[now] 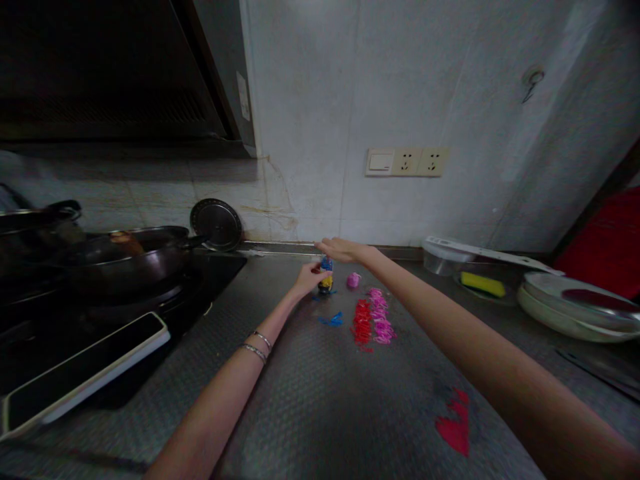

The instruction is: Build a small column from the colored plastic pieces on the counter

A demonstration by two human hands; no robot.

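My left hand (309,280) is wrapped round a small upright container (327,273), blue above and yellow below, perhaps a jar, standing on the grey counter. Its top is covered by my right hand (340,249), palm down with the fingers stretched out flat. Just right of it lies a small pink lump (353,280). Loose blue strands (332,320) are scattered in front of the container. Farther right are a row of short red strands (362,323) and, beside it, a row of pink strands (381,317).
A torn red piece (456,427) lies near the front right. On the left are a phone-like slab (85,373), a frying pan (130,267) on the black stove and a round metal lid (217,225). A yellow sponge (483,285) and stacked bowls (575,310) stand at right.
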